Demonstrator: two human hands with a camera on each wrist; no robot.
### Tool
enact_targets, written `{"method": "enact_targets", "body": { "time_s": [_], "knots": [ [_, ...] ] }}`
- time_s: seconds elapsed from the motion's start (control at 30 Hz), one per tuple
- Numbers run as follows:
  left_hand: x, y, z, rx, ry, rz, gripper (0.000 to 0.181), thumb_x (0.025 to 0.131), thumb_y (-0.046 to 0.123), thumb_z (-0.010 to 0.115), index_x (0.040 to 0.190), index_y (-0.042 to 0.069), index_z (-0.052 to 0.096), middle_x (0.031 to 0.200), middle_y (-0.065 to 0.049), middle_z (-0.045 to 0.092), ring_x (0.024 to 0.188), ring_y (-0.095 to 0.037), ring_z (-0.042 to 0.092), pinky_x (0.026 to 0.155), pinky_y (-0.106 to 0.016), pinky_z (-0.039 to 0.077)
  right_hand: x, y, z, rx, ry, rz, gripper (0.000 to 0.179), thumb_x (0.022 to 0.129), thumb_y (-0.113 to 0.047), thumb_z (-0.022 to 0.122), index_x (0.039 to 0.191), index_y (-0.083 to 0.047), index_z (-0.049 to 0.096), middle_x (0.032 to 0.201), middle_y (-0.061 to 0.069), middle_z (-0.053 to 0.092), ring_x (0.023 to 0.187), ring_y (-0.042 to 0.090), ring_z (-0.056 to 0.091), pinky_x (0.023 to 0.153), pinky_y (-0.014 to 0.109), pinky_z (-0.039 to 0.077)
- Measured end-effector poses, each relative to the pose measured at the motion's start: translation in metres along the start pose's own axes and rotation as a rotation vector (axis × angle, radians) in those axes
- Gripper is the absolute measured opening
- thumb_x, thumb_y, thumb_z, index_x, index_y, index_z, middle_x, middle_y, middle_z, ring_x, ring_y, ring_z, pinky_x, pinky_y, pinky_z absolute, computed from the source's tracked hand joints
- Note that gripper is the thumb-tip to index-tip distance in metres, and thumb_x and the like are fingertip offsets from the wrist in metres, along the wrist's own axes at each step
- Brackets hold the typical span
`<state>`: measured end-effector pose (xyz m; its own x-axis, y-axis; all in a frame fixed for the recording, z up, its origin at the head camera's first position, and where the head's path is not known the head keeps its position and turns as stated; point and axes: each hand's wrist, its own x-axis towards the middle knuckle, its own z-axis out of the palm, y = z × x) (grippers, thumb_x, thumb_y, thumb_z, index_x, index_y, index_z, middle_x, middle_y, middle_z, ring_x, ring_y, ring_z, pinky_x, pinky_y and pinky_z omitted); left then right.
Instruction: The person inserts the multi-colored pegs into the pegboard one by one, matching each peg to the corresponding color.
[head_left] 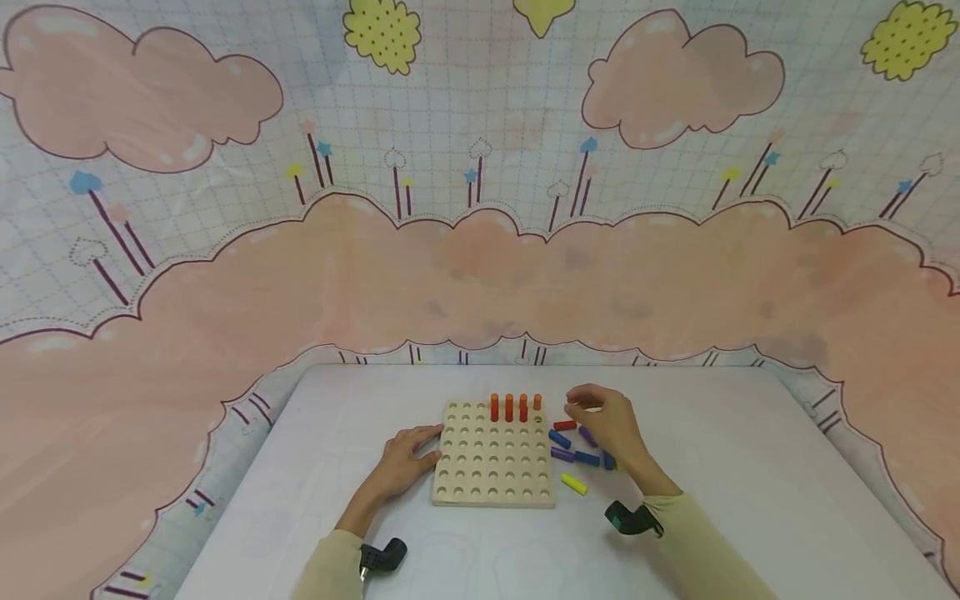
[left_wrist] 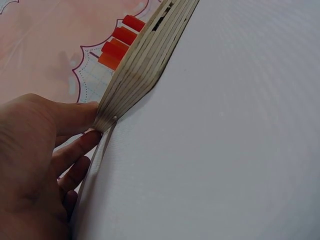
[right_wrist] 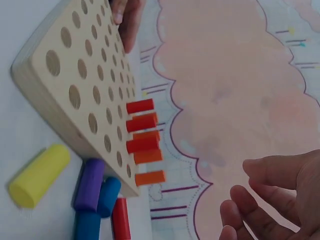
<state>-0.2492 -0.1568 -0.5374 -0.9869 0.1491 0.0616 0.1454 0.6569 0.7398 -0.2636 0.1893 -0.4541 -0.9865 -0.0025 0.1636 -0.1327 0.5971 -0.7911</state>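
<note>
Right hand (head_left: pixel 615 423): raised just off the pegboard's far right corner, fingers loosely bent, thumb and fingertips parted — nothing shows between them.
Left hand (head_left: pixel 405 458): thumb and fingers laid against the pegboard's left side, touching it, with no peg in them.
Pegboard (head_left: pixel 502 484): flat on the white table (head_left: pixel 247 517), left of the right fingertips and directly right of the left ones.
Loose red peg (head_left: pixel 565 425): just on the person's side of the right fingertips, apart from them and seemingly the closest loose peg; lying down, long axis roughly crosswise, one end toward the pegboard. The right hand is far nearer than the left.
End hole (head_left: pixel 537 419): left of the right fingertips and slightly toward the person — roughly in line with the loose red peg's axis.
Standing red pegs (head_left: pixel 509 412): three, upright, farther left of the right fingertips than that hole.
Orange pegs (head_left: pixel 537 402): four, upright along the far edge, left of the right fingertips.
Yellow peg (head_left: pixel 573 483): well toward the person from the right fingertips, lying aslant.
</note>
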Motion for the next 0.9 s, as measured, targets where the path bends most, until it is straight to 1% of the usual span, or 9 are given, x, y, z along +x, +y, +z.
{"method": "enact_targets", "body": {
  "time_s": [0.17, 0.37, 0.6, 0.7, 0.83, 0.9],
  "knots": [
    [0.0, 0.0, 0.0, 0.003, -0.001, 0.0, 0.044, 0.094, 0.022, 0.065, 0.137, 0.018, 0.059, 0.142, -0.005, 0.057, 0.137, -0.033, 0.041, 0.114, -0.058, 0.022, 0.0, 0.012, -0.01, -0.043, 0.003, 0.008, 0.025, 0.092, -0.019, 0.069, 0.115, -0.008, 0.07, 0.111, 0.01, 0.072, 0.105, 0.027, 0.064, 0.091, 0.043, 0.054],
    [0.0, 0.0, 0.001, -0.022, 0.005, 0.003, 0.045, 0.093, 0.022, 0.066, 0.137, 0.016, 0.058, 0.142, -0.006, 0.057, 0.136, -0.032, 0.04, 0.115, -0.057, 0.019, 0.004, 0.027, -0.014, -0.099, -0.003, 0.038, 0.027, 0.091, -0.019, 0.07, 0.116, -0.009, 0.071, 0.112, 0.013, 0.068, 0.103, 0.027, 0.058, 0.084, 0.04, 0.053],
    [-0.001, 0.0, 0.001, -0.014, 0.01, -0.003, 0.044, 0.093, 0.022, 0.065, 0.137, 0.017, 0.059, 0.142, -0.005, 0.057, 0.136, -0.032, 0.041, 0.114, -0.057, 0.021, 0.013, 0.047, -0.005, -0.159, -0.041, 0.078, 0.027, 0.09, -0.02, 0.071, 0.115, -0.009, 0.073, 0.112, 0.015, 0.066, 0.101, 0.029, 0.054, 0.08, 0.039, 0.049],
    [-0.001, 0.0, 0.001, -0.01, 0.009, -0.001, 0.044, 0.094, 0.022, 0.065, 0.137, 0.017, 0.058, 0.142, -0.005, 0.057, 0.136, -0.032, 0.041, 0.114, -0.057, 0.021, 0.017, 0.053, 0.001, -0.163, -0.065, 0.104, 0.026, 0.089, -0.021, 0.072, 0.113, -0.01, 0.074, 0.114, 0.015, 0.065, 0.1, 0.028, 0.054, 0.079, 0.037, 0.047],
    [-0.001, 0.002, 0.0, -0.017, 0.007, 0.0, 0.044, 0.093, 0.021, 0.065, 0.137, 0.016, 0.059, 0.142, -0.006, 0.057, 0.136, -0.032, 0.041, 0.114, -0.057, 0.021, 0.02, 0.057, 0.007, -0.154, -0.08, 0.141, 0.026, 0.089, -0.023, 0.072, 0.112, -0.012, 0.075, 0.115, 0.014, 0.066, 0.096, 0.027, 0.054, 0.078, 0.037, 0.043],
    [-0.001, 0.002, 0.0, -0.019, 0.009, 0.0, 0.044, 0.093, 0.02, 0.065, 0.137, 0.016, 0.059, 0.141, -0.006, 0.057, 0.135, -0.032, 0.041, 0.113, -0.057, 0.022, 0.021, 0.058, 0.01, -0.16, -0.082, 0.147, 0.025, 0.088, -0.023, 0.072, 0.111, -0.011, 0.075, 0.114, 0.015, 0.066, 0.094, 0.027, 0.054, 0.077, 0.039, 0.041]
  ]
}}
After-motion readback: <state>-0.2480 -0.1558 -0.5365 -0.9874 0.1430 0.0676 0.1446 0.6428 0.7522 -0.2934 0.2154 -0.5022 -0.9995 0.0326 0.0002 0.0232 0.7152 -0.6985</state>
